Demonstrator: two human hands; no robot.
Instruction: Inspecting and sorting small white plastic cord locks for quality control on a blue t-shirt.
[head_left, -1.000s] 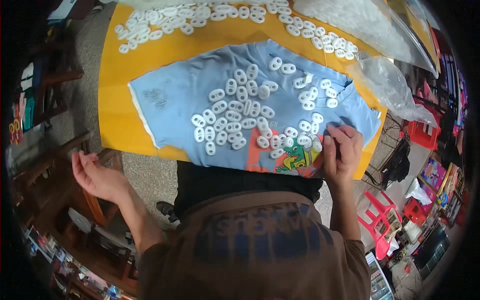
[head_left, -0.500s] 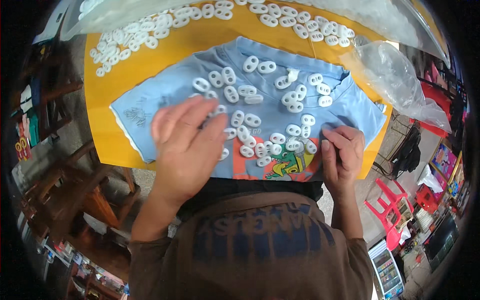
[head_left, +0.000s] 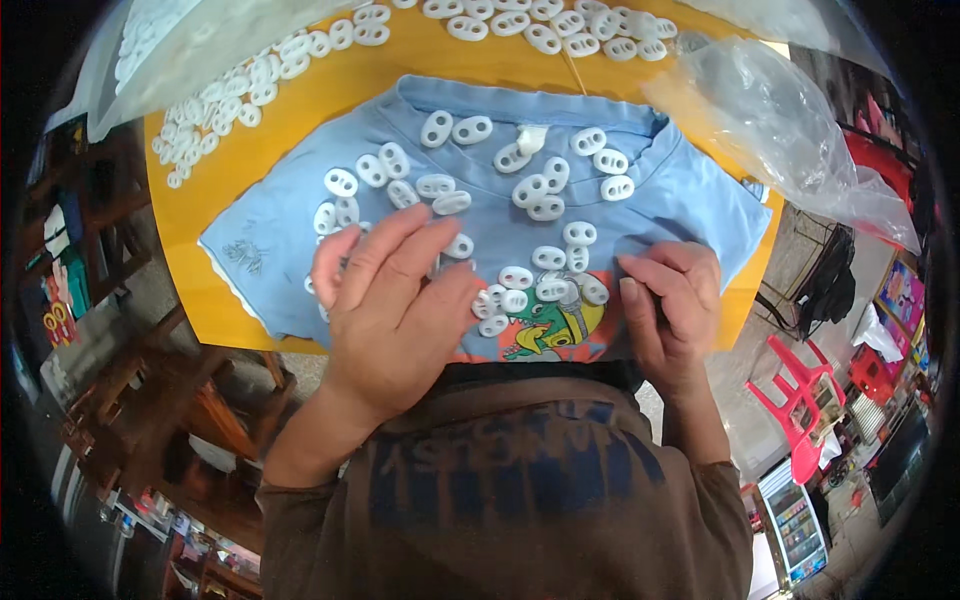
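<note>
A light-blue T-shirt with a printed cartoon crocodile lies spread out in front of me. Small white oval plastic pieces, each with two holes, are scattered over it, such as the piece near the collar. My left hand is open, palm down, its fingers spread over several of these pieces and hiding some. At the right of the print, my right hand rests low on the shirt with its fingers curled and thumb close to the index finger. Whatever it may hold is hidden.
Beneath the shirt is a yellow tabletop. More white pieces lie along its far side. A clear plastic bag sits at the far right, and whitish plastic sheeting at the far left. A pink stool stands on the floor at right.
My left hand has shifted right across the shirt, over the pieces left of the print. My right hand keeps its curled pose. The whole view has tilted slightly.
</note>
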